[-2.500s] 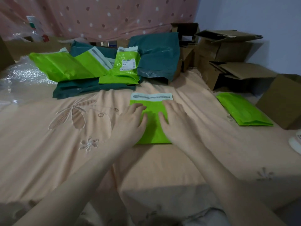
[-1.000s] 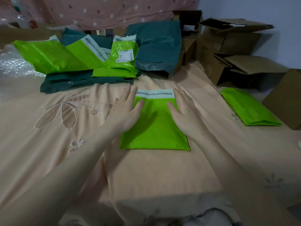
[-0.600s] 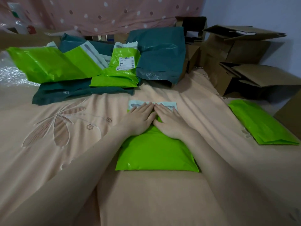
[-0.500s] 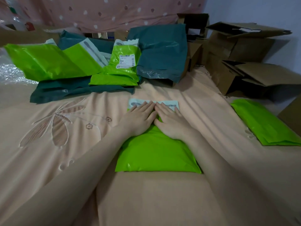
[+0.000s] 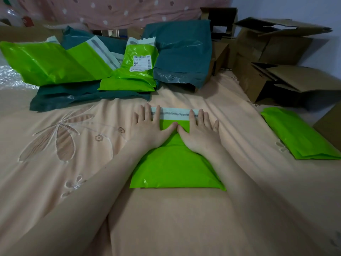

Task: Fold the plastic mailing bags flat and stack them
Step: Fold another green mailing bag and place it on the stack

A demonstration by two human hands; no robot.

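Note:
A bright green mailing bag (image 5: 175, 167) lies flat on the peach bedsheet in front of me, its white adhesive flap (image 5: 175, 114) at the far end. My left hand (image 5: 149, 127) presses palm-down on the bag's upper left, fingers spread over the flap. My right hand (image 5: 200, 130) presses likewise on the upper right; the thumbs nearly touch at the middle. A stack of folded green bags (image 5: 299, 135) rests at the right. Behind lies a pile of unfolded green bags (image 5: 55, 61) and dark teal bags (image 5: 182, 54), one green bag bearing a shipping label (image 5: 141, 62).
Several open cardboard boxes (image 5: 276, 58) crowd the back right, one more at the right edge (image 5: 330, 126). Bubble wrap (image 5: 11, 76) lies at the far left. A pink dotted curtain (image 5: 120, 10) hangs behind. The bedsheet (image 5: 73, 145) has embroidered flowers.
My hands slid apart from the middle of the flap toward its two ends, smoothing the bag. Earlier they had moved up from the bag's lower part.

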